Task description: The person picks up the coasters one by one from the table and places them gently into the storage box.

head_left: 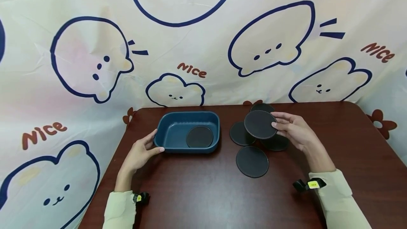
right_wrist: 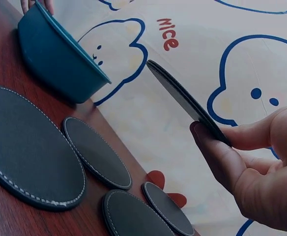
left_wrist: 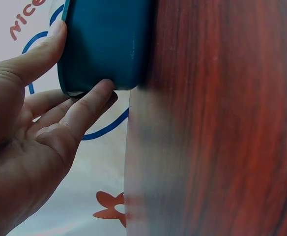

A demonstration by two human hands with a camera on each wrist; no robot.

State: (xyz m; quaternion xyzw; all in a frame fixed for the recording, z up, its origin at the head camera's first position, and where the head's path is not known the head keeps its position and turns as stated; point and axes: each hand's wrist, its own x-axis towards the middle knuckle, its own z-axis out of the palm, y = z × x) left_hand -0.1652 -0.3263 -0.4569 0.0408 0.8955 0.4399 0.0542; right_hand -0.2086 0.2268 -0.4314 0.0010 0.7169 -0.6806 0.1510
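Observation:
A dark blue rectangular dish (head_left: 178, 150) stands at the table's back left, with one round black coaster (head_left: 199, 137) inside. My left hand (head_left: 140, 151) holds the dish's near left corner, thumb along the front and fingers against the end wall (left_wrist: 99, 59). In my right hand (head_left: 292, 128), another black coaster (head_left: 260, 124) is pinched by its edge between thumb and fingers. The right wrist view shows this held coaster (right_wrist: 180, 98) tilted, raised off the table. Beneath and around it lie several stitched-edge coasters, including a front one (head_left: 252, 162) and a left one (head_left: 240, 134).
The brown wooden table (head_left: 203, 193) ends at a back edge close behind the dish and coasters. A pale cloth (head_left: 178, 45) with blue cartoon outlines hangs behind it. A far coaster (head_left: 262, 107) lies near that edge; a right one (head_left: 276, 143) is partly covered from view.

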